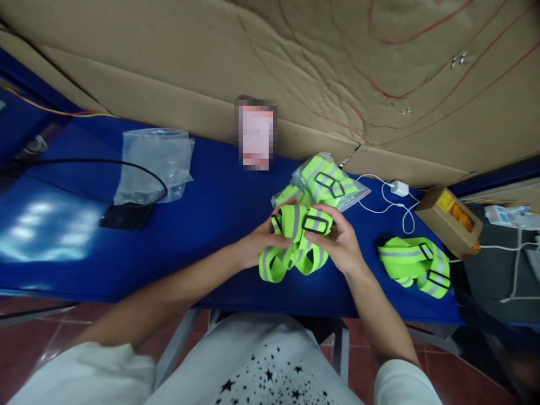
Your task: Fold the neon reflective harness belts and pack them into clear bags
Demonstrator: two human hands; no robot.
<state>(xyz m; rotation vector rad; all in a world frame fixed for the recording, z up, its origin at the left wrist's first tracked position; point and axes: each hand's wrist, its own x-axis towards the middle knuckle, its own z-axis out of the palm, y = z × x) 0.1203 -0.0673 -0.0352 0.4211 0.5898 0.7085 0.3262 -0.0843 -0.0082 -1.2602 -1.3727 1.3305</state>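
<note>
One reflective strap bundle [294, 224] clasped between left hand [258, 241] and right hand [342, 239] is unbagged, like the loose bundle [399, 255] rightward, while fluorescent straps [324, 179] beyond them seem already bagged.

No legible text anywhere

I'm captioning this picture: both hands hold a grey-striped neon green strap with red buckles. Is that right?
Not quite: the head view shows that the buckles are black, not red. The left hand and right hand do hold the grey-striped neon green strap.
</note>
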